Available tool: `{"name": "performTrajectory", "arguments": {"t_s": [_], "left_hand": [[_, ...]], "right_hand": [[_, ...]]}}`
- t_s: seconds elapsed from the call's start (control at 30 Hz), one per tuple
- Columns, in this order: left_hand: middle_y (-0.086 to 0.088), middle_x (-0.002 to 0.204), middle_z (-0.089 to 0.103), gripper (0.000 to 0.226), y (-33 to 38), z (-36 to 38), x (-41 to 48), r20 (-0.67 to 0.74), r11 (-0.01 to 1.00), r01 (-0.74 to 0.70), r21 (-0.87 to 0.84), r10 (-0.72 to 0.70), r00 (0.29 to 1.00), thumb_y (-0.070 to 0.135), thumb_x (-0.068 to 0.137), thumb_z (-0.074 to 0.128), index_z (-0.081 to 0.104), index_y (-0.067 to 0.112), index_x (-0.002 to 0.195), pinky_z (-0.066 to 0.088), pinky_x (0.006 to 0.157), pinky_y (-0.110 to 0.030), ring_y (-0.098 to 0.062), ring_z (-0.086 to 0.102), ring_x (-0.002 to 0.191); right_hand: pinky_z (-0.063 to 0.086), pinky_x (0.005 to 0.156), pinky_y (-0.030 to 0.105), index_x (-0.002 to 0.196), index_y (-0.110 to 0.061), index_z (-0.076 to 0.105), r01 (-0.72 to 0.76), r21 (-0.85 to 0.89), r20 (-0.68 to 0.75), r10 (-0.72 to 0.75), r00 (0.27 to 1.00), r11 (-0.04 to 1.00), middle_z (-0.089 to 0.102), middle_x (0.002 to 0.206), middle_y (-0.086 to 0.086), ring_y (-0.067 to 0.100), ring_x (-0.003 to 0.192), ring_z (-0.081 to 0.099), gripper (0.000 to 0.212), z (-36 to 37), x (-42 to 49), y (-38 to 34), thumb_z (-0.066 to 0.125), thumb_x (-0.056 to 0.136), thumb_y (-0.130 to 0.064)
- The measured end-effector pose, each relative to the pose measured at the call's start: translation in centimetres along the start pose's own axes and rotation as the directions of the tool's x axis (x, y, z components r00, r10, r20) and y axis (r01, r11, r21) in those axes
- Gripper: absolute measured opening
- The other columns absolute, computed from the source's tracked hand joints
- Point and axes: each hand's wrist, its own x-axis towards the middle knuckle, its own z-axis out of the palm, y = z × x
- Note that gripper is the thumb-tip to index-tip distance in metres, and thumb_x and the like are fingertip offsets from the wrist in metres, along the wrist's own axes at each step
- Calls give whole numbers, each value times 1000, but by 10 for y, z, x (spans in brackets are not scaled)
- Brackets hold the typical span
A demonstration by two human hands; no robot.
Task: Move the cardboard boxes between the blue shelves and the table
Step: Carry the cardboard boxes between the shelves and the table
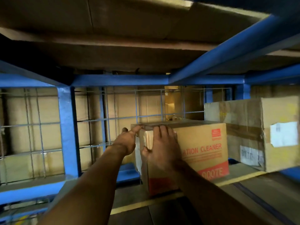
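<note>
Right hand (159,148): flat against the near vertical corner of a tan cardboard box with red printed lettering and a red band at its foot (201,153); fingers spread and laid up to the top edge, thumb pressed on the left face. Open palm contact, not closed around anything.

Left hand (126,140): just left of the right hand, at the same corner; fingers hooked over the box's top left edge, thumb raised free. Light hold on the rim only; how far the fingers curl behind the edge cannot be told.

Box position: directly ahead of both hands, standing upright on the blue metal shelf frame with cardboard-lined deck (65,127), turned so one corner faces the hands. Printed long face running away to the right of the right hand; narrower face, with a loose strip of clear tape, running back beyond the left hand.

Nearer hand: both on the box; right bearing more surface.

Likely move: a pull straight back toward the body, probably needing a wider spread of the hands to either face first.

Beyond the right hand: a larger plain brown carton with white paper labels (259,135), close behind and beside the printed box; touching or not cannot be told.

Beyond the left hand: blue wire mesh back panel (40,127).
</note>
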Motion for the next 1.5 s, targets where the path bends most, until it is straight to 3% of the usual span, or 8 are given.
{"name": "performTrajectory", "arguments": {"t_s": [0.23, 0.33, 0.5, 0.87, 1.03, 1.2, 1.33, 1.5], "left_hand": [[-12, 155, 20, 76, 18, 13, 1, -51, 992, -128, 10, 128, 990, 6, 87, 55, 24, 39, 148, 34, 111, -47, -35, 29, 139], [-9, 153, 27, 64, 51, 10, -13, -88, 956, -279, 91, 287, 954, 13, 87, 51, 29, 26, 146, 27, 114, -49, -31, 25, 142], [-11, 144, 40, 65, 112, 16, -42, -102, 905, -297, 303, 341, 934, 18, 88, 55, 25, 18, 145, 18, 116, -53, -28, 35, 135], [-12, 143, 40, 84, 208, 31, -87, -116, 819, -323, 475, 422, 899, 52, 87, 43, 4, 18, 152, 9, 116, -57, -29, 34, 131], [-10, 152, 30, 90, 199, 21, -86, -177, 877, -9, 480, 107, 978, 82, 78, 40, 24, 26, 147, 0, 111, -69, -32, 21, 142], [-17, 157, -14, 85, 187, 48, -101, -276, 957, 282, -71, -290, 916, 80, 62, 65, 30, 48, 133, 12, 106, -71, -52, -8, 140], [-16, 153, -21, 100, 183, 59, -100, -281, 945, 255, -205, -306, 910, 66, 51, 83, 28, 50, 134, 38, 102, -56, -57, 22, 132], [-14, 140, 14, 115, 176, 57, -98, -246, 944, 248, -219, -300, 922, 41, 43, 95, 23, 53, 132, 45, 98, -57, -51, 43, 119]], "right_hand": [[40, 100, 48, 126, -13, 44, 6, 145, -1, -6, 1000, 989, 44, 127, 6, 26, 117, 39, 68, -30, -15, 48, 75, 73, -43], [39, 98, 37, 125, -19, 42, 25, 180, 51, -35, 998, 983, 42, 124, 0, 20, 115, 38, 69, -56, -31, 89, 81, 71, -37], [31, 97, 26, 137, -23, 44, 69, 188, 63, -82, 995, 980, 43, 124, 1, 19, 120, 38, 74, -89, -71, 151, 69, 72, -45], [41, 105, 54, 141, -49, 29, -190, 284, 171, 145, 974, 940, 37, 147, 13, 40, 134, 35, 69, -120, -92, 251, 69, 86, -35], [54, 92, 50, 140, -44, 21, -255, 399, 246, 165, 955, 881, 46, 139, 7, 32, 121, 50, 107, -114, -83, 259, 75, 50, -66], [52, 94, 48, 145, -32, 15, -198, 514, 86, 180, 980, 835, 39, 144, 5, 28, 124, 46, 131, -80, -80, 238, 86, 40, -66], [49, 96, 54, 144, -39, 10, -252, 565, 55, 269, 962, 786, 34, 147, 4, 32, 128, 42, 138, -57, -73, 233, 79, 30, -76], [50, 95, 55, 143, -50, 5, -263, 594, 50, 291, 955, 760, 34, 149, 4, 34, 128, 43, 144, -49, -69, 232, 77, 23, -79]]}}
